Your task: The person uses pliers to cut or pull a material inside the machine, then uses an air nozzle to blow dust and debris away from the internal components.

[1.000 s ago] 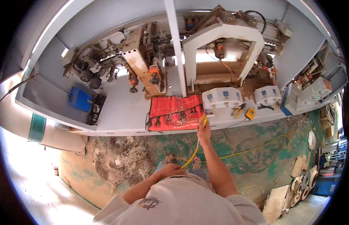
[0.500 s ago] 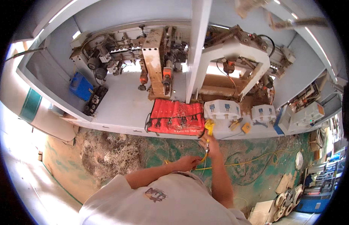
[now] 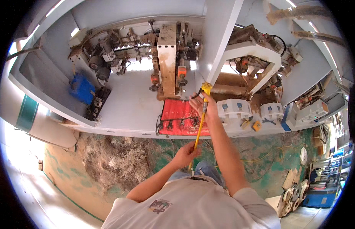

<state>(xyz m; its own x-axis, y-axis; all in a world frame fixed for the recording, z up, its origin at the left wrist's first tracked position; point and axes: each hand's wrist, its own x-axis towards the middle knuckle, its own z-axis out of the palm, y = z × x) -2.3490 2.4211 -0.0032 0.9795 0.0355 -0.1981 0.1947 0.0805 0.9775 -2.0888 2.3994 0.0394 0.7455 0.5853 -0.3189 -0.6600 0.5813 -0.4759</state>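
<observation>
My right hand [image 3: 208, 108] reaches out over the right end of a red tool roll [image 3: 170, 108], closed around a yellow air blow gun [image 3: 206, 88]. The gun's thin nozzle points toward the machine bay. From its lower end a yellow air hose [image 3: 200, 129] runs down to my left hand [image 3: 186, 155], whose fingers are wrapped round it. Something dark, perhaps the gun's lever, shows by the right fingers. Wood shavings and dark debris lie on the tool roll, which rests along the ledge's front edge. My right hand and forearm hide its right end.
Behind the ledge stand dusty machine units with a tall bracket [image 3: 167, 65] and a white frame [image 3: 257, 51], split by a grey post [image 3: 222, 45]. White boxes [image 3: 234, 108] and a yellow tape measure [image 3: 256, 125] sit right. A shavings heap [image 3: 116, 160] covers the floor left.
My right hand has moved forward and up with the blow gun, past the tool roll. The hose now stretches straighter between my hands. My left hand has risen a little, and the view has shifted.
</observation>
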